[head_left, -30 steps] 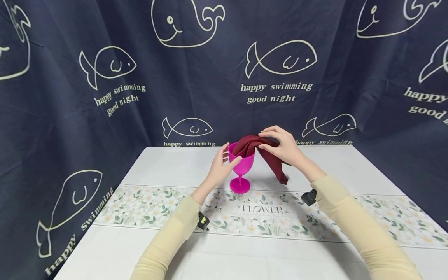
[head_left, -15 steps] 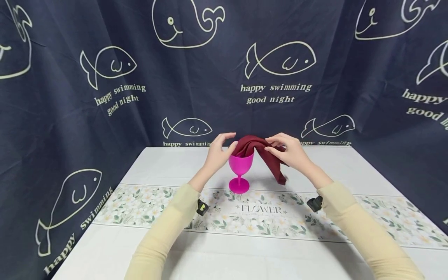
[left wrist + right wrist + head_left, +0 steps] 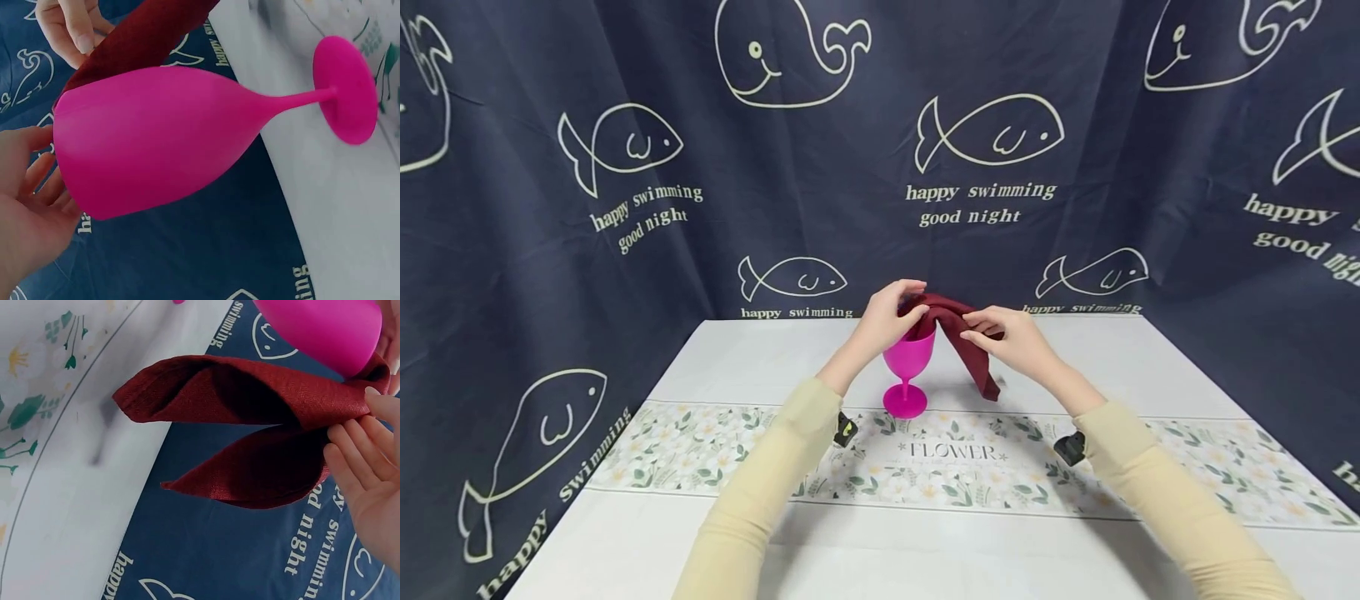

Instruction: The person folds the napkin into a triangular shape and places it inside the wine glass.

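the dark red folded cloth napkin point(image 3: 964, 333) sits with 1 end tucked into the bright pink plastic stemmed goblet point(image 3: 908, 360), which stands upright on the white tablecloth with a floral band point(image 3: 760, 367), about the middle of the table's far half.

the left hand point(image 3: 889, 318) is at the goblet's rim at 9 o'clock, fingers curled over the tucked end and apparently pinching it. the right hand point(image 3: 1009, 337), at 3 o'clock of the goblet, pinches the napkin's fold between thumb and fingertips.

to do this well, i judge the left hand should pin the tucked end against the rim while the right eases the fold, so the light goblet does not tip on its narrow foot point(image 3: 347, 90).

the napkin's long axis runs from the goblet's mouth over the rim and down toward 4 o'clock; its free pointed end point(image 3: 128, 399) hangs close to the cloth, and whether it touches i cannot tell. the goblet's axis is vertical, mouth up.
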### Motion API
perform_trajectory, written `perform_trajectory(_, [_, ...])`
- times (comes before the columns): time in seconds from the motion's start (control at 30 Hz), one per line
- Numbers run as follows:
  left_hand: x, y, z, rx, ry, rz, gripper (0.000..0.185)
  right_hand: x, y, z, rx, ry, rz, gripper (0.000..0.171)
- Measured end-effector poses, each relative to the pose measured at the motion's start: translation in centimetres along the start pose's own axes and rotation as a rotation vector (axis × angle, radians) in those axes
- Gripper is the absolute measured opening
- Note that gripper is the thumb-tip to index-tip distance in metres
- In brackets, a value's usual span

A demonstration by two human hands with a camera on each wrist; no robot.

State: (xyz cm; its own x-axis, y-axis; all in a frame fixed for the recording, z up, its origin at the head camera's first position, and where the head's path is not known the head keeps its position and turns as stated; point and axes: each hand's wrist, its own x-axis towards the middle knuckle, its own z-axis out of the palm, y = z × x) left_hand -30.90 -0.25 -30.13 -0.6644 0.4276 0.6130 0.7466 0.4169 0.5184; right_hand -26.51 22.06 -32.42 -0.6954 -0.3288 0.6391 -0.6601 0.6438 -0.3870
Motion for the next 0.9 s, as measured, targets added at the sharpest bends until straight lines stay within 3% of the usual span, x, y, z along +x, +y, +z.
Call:
perform_trajectory(0.1, [0.5,0.1,0.1,0.022,-0.06,-0.011,0.034,-0.2,0.1,0.2,0.008,-0.013,0.014,0.026])
perform_trajectory(0.23, [0.7,0.0,0.2,0.022,-0.084,-0.025,0.032,-0.4,0.1,0.4,0.024,-0.026,0.021,0.027])
perform_trajectory(0.47, [1.0,0.2,0.2,0.118,-0.048,0.02,0.016,-0.3,0.1,0.9,0.029,-0.04,0.058,0.035])
perform_trajectory(0.6, [1.2,0.4,0.3,0.207,-0.013,0.059,0.007,-0.4,-0.1,1.2,-0.007,-0.038,0.026,0.038])
perform_trajectory(0.73, [1.2,0.4,0.4,0.271,0.015,0.092,0.015,-0.5,-0.2,1.4,-0.019,-0.018,0.021,0.035])
perform_trajectory(0.9, [1.2,0.5,0.4,0.349,-0.005,0.088,0.026,-0.5,-0.4,1.5,-0.061,0.017,0.028,0.03])
